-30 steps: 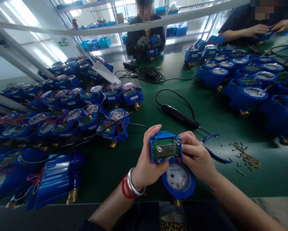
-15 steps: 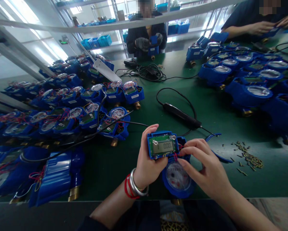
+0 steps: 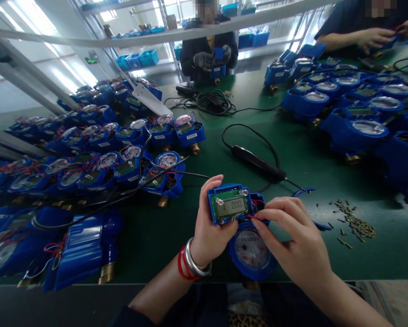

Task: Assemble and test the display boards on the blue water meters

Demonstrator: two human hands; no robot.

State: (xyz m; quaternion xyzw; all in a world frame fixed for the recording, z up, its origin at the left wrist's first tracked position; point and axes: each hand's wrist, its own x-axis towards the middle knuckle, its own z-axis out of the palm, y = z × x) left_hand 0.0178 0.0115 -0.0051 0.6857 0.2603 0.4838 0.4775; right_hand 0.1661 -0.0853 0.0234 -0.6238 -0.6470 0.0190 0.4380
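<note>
My left hand is closed around a blue display housing, tilted up so that its green circuit board and a screen reading 0.00 show. Below it lies the blue water meter with its round clear dial facing up, near the table's front edge. With thumb and forefinger, my right hand pinches thin red wires between the housing and the meter. Part of the meter's upper compartment shows behind the fingers, with more wires in it.
Many blue meters with loose wires stand in rows at the left, more at the right. A black electric screwdriver with a cable lies ahead, loose brass screws to the right. Two co-workers sit across the green table.
My right fingers have shifted slightly and now pinch the red wires closer to the compartment, pulling them sideways. The left hand and housing stay almost still.
</note>
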